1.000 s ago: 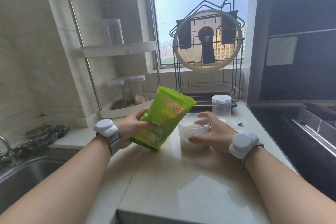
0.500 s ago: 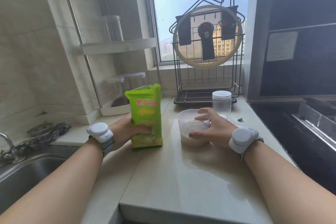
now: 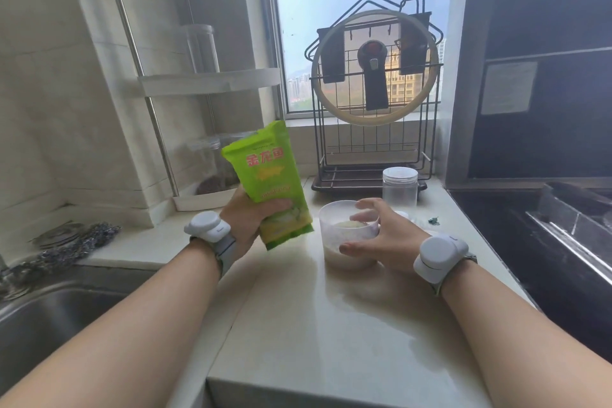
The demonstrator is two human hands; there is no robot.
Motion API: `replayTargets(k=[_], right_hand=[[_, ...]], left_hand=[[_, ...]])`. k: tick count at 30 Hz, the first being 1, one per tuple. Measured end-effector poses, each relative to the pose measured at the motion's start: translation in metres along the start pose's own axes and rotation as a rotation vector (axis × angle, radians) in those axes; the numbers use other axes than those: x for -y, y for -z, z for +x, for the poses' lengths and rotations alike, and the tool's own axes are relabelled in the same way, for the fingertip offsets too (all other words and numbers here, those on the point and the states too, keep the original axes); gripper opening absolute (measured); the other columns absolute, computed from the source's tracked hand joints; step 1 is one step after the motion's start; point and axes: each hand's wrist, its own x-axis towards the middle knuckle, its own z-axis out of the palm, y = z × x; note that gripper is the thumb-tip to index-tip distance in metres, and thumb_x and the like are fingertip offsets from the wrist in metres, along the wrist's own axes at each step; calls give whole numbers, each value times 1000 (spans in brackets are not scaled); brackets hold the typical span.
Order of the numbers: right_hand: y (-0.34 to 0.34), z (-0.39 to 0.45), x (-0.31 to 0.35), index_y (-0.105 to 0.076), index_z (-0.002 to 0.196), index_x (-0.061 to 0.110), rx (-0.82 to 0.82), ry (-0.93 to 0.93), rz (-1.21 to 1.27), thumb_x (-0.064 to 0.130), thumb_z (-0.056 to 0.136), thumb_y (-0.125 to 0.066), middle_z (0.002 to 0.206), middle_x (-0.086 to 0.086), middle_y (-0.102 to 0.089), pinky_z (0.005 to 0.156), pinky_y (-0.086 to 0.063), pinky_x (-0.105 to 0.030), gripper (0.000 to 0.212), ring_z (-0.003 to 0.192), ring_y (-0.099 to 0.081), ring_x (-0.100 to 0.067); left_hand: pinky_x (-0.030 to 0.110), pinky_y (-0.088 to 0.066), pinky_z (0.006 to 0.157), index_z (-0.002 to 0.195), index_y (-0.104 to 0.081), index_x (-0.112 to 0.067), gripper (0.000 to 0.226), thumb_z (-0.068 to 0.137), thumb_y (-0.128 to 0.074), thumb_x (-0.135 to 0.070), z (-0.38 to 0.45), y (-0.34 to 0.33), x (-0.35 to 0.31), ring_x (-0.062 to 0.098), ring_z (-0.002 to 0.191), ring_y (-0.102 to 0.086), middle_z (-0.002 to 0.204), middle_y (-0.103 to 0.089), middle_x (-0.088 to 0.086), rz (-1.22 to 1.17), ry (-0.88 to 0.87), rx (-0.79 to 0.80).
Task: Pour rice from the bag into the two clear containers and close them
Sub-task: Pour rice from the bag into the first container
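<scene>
Left hand (image 3: 246,220) hides rice bag (image 3: 270,182) base; mouth unclear.

A green rice bag (image 3: 270,184) stands nearly upright, lifted off the counter. Beside it, an open clear container (image 3: 347,235) holds rice; a lidded clear jar (image 3: 399,188) stands behind.

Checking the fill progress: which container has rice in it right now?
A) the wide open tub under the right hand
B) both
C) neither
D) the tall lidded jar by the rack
A: the wide tub shows rice inside, while the tall lidded jar behind it looks clear and empty.
</scene>
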Motion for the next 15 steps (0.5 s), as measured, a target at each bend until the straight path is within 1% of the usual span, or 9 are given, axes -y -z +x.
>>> replayTargets(k=[2,4,5,6,8,10,11,13,15], right_hand=[[0,0,0,-39,142,30,-7,0,-2,44,70,-89,129,14,-59,93,-47,-25,89,111,-59,-11],[-1,0,0,-39,142,30,-7,-2,-5,43,70,-89,130,14,-59,94,-47,-25,88,112,-59,-11],[0,0,0,-39,142,30,-3,-2,-6,43,70,-89,130,13,-59,94,-47,-25,88,113,-59,-11],[0,0,0,-39,142,30,2,-5,-1,43,70,-89,130,13,-59,93,-48,-26,88,113,-59,-11],[-1,0,0,-38,142,30,8,-7,7,43,70,-89,131,13,-58,95,-50,-29,89,114,-59,-11],[0,-1,-1,-38,143,30,12,-9,10,43,69,-89,133,12,-58,99,-50,-32,91,115,-59,-12],[-1,-1,-1,-37,143,30,14,-11,12,43,69,-89,133,12,-58,98,-51,-32,92,115,-59,-13],[0,-2,0,-35,145,29,18,-11,16,42,70,-89,134,11,-57,96,-51,-32,94,115,-59,-13],[0,-3,2,-31,147,29,18,-11,10,41,70,-89,136,11,-56,98,-51,-32,97,116,-59,-13]], left_hand=[[45,-62,85,126,-62,-2,59,71,-82,8,5,-3,8,30,100,-74,114,-75,16,78,-18,-27],[32,-60,80,125,-61,-6,56,75,-82,10,8,-4,18,15,94,-76,107,-77,9,256,-31,-21],[28,-59,78,126,-60,-6,57,76,-83,8,9,-2,23,12,93,-76,107,-76,8,310,-30,-21],[28,-60,79,128,-58,-6,61,74,-86,3,10,-1,27,15,97,-75,110,-76,9,316,-20,-29],[35,-62,85,131,-54,-13,81,63,-97,-21,11,4,32,23,105,-73,115,-75,8,328,5,-80],[44,-60,92,129,-49,-28,99,47,-101,-46,11,10,35,22,108,-72,117,-74,-1,366,34,-134],[45,-59,94,128,-46,-33,102,44,-100,-51,9,9,35,20,109,-71,118,-73,-3,373,39,-147],[41,-58,94,134,-38,-37,108,45,-99,-47,1,4,28,17,110,-69,125,-68,-3,361,30,-151],[32,-58,86,144,-31,-34,111,56,-98,-31,-5,1,18,15,109,-68,131,-60,0,310,-24,-156]])
